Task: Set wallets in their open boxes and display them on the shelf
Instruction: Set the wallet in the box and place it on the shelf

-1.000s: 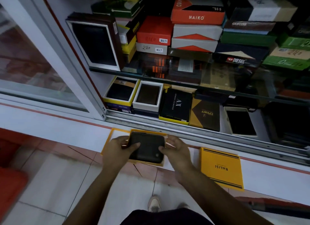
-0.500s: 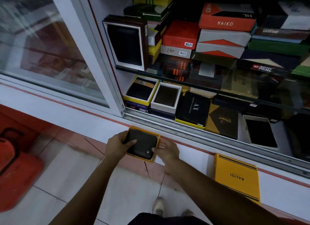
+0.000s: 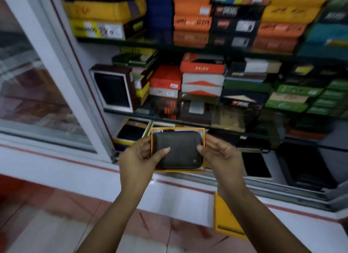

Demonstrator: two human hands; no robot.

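Observation:
A dark wallet (image 3: 178,151) lies inside an open orange-edged box (image 3: 203,135). I hold that box up in front of the cabinet's bottom shelf, facing me. My left hand (image 3: 138,162) grips its left side, thumb resting on the wallet. My right hand (image 3: 221,156) grips its right side, thumb on the wallet too. Behind it, open boxes with dark wallets (image 3: 131,132) lean on the bottom shelf. The yellow lid (image 3: 225,217) lies on the white ledge, partly hidden by my right forearm.
A white sliding glass door frame (image 3: 75,79) stands to the left of the opening. Glass shelves above carry stacks of closed boxes (image 3: 203,77) in orange, green, yellow and black. One framed open box (image 3: 113,88) stands upright on the middle shelf. Red tiled floor lies below.
The boxed wallet has risen from the white ledge and now hangs before the bottom shelf, held by both hands. My view has tilted upward, showing more shelves.

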